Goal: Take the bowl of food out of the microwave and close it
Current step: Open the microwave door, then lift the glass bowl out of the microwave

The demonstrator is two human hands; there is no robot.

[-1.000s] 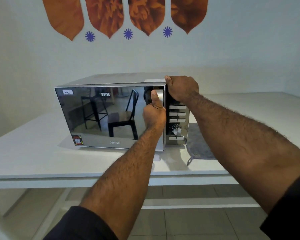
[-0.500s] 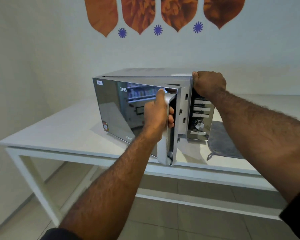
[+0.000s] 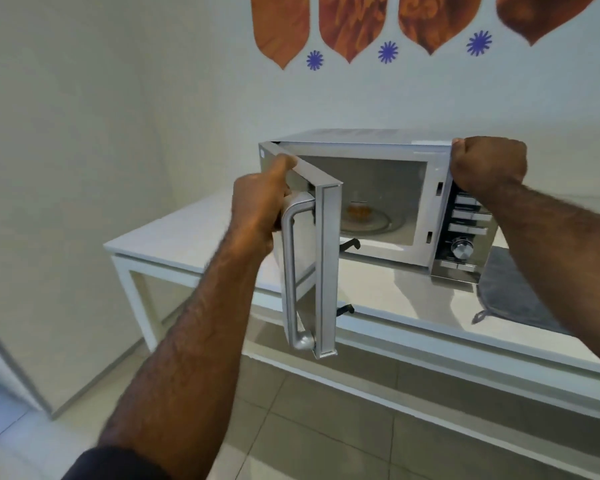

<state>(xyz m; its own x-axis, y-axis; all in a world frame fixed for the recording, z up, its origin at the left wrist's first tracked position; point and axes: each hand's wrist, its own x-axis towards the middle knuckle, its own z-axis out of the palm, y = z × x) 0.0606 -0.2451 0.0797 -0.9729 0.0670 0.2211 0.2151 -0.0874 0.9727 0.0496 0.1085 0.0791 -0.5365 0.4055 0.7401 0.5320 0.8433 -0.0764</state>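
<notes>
A silver microwave (image 3: 361, 138) stands on a white table (image 3: 194, 233). Its door (image 3: 326, 271) is swung wide open toward me, edge-on. My left hand (image 3: 260, 202) grips the top of the door handle (image 3: 291, 271). My right hand (image 3: 487, 164) is closed over the microwave's top right corner, above the control panel (image 3: 465, 233). Inside, a clear bowl with orange food (image 3: 358, 211) sits on the glass turntable (image 3: 378, 225), partly hidden by the door edge.
A grey cloth (image 3: 513, 292) lies on the table right of the microwave. The table's front edge runs below the open door. A wall with orange and purple decals (image 3: 350, 26) is behind. Tiled floor lies below.
My left hand has pulled the door from shut to wide open, exposing the bowl inside. My right hand stays on the top right corner. My view has shifted left.
</notes>
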